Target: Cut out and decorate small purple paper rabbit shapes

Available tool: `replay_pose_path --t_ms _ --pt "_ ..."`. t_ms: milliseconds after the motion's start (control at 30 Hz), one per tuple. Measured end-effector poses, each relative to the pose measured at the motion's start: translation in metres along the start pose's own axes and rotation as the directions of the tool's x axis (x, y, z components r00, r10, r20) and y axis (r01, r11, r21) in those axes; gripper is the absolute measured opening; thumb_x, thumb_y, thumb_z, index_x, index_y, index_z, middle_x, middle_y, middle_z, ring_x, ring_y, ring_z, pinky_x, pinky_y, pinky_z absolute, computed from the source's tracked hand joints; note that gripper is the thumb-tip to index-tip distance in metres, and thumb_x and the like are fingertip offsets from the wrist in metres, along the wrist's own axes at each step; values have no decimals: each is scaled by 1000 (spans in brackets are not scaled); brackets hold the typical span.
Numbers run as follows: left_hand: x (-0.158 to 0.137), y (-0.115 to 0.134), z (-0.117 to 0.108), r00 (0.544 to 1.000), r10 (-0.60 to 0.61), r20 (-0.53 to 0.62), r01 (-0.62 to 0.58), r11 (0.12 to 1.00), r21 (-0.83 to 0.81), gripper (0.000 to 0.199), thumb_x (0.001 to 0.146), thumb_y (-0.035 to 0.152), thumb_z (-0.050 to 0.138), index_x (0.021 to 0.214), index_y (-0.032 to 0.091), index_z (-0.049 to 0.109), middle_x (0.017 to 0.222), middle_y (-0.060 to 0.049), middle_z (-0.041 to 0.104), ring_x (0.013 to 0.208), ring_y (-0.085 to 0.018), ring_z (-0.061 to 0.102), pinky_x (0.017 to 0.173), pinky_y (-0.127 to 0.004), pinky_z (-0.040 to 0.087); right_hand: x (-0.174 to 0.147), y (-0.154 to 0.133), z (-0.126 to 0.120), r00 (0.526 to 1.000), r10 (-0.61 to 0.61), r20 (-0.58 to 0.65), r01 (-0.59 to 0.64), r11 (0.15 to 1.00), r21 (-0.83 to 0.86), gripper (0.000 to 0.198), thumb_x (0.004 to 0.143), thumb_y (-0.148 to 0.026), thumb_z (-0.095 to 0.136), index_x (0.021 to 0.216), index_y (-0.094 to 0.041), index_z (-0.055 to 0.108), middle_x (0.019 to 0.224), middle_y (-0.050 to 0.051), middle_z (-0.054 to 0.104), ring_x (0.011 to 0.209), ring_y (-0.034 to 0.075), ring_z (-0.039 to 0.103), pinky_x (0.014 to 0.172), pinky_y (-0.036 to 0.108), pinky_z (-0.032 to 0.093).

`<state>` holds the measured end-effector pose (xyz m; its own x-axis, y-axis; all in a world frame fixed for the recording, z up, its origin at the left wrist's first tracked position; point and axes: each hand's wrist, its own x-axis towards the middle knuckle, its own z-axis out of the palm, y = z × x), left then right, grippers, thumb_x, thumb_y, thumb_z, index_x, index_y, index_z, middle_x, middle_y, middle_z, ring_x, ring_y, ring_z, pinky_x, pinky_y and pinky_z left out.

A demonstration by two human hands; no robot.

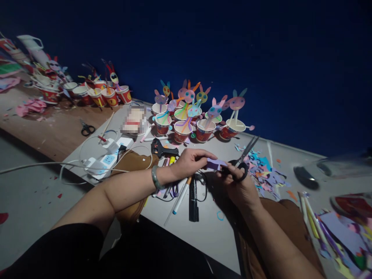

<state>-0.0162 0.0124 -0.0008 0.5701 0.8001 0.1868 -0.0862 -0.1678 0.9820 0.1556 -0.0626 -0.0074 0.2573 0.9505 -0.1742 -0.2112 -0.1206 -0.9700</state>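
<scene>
Between my two hands is a small piece of purple paper (214, 164). My left hand (190, 162) pinches its left end between thumb and fingers; a green bangle (157, 177) circles that wrist. A pair of black-handled scissors (246, 151) sits in my right hand (240, 186), blades pointing up and away to the right. The fingertips of that hand also touch the paper's right end. Below the hands lie a black marker (193, 199) and a white pen with a blue tip (180, 197). Just beyond my left hand rests a black glue gun (163, 148).
Paper cups with rabbit-headed figures (205, 130) stand along the back. Paper scraps (266, 174) lie to the right. Power strips (109, 161) with white cables sit at left, near another pair of scissors (87, 128). Purple paper sheets (338, 228) lie at far right.
</scene>
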Motion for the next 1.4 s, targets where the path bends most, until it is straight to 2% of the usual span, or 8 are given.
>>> replay_pose_path --t_ms 100,233,433,567,767,1000,1233,1400 --pt "-4 0 -1 993 115 18 -116 974 196 31 83 14 51 101 17 76 104 -8 75 95 -16 68 89 -28 51 -3 -1 2 995 31 92 -31 1000 0 31 75 -51 68 72 -20 67 64 3 60 62 15 55 58 29 45" --pt "-8 0 -1 977 174 125 -210 886 412 33 86 19 52 111 21 73 106 -9 74 98 -18 68 93 -30 48 -5 0 5 999 22 29 -22 1000 0 34 70 -53 74 70 -20 64 67 2 60 60 15 54 56 30 46" --pt "-8 -3 2 954 213 209 -275 897 345 34 82 13 52 107 19 74 107 -9 73 101 -19 67 95 -29 48 -2 10 -2 996 -30 -82 22 995 -95 34 60 -43 84 64 -20 60 61 -2 55 55 12 50 50 26 40" --pt "-2 -2 1 996 65 54 -73 981 181 27 82 19 56 102 12 72 102 -10 73 95 -17 66 87 -27 50 -2 11 -5 983 -159 -89 138 968 -210 30 57 -38 87 68 -20 66 64 -2 59 60 12 51 58 26 44" --pt "7 -1 -5 948 -145 285 138 989 44 20 74 27 73 81 9 73 74 -4 70 71 -12 62 70 -23 46 -7 5 1 942 -335 15 323 894 -309 21 61 -31 84 66 -21 67 74 0 62 67 14 55 65 27 47" --pt "3 -5 3 888 -356 290 436 852 -291 35 65 27 82 86 9 60 64 -3 67 61 -13 66 62 -24 49 -6 10 -2 965 -251 -73 227 945 -237 24 63 -36 83 73 -21 69 64 -2 58 59 12 51 58 26 43" --pt "1 -11 7 873 -346 344 459 821 -338 51 54 36 88 81 12 53 65 -1 65 63 -12 65 66 -27 50 -6 12 -3 974 -225 -32 213 952 -221 23 60 -33 85 70 -20 69 65 -3 56 59 11 48 58 25 43" --pt "3 -3 4 939 -264 222 322 902 -288 39 58 32 86 79 9 62 69 0 63 65 -6 57 67 -23 44 -7 7 0 971 -240 -20 232 954 -188 26 54 -31 89 67 -21 69 68 -2 57 63 12 50 61 25 44"
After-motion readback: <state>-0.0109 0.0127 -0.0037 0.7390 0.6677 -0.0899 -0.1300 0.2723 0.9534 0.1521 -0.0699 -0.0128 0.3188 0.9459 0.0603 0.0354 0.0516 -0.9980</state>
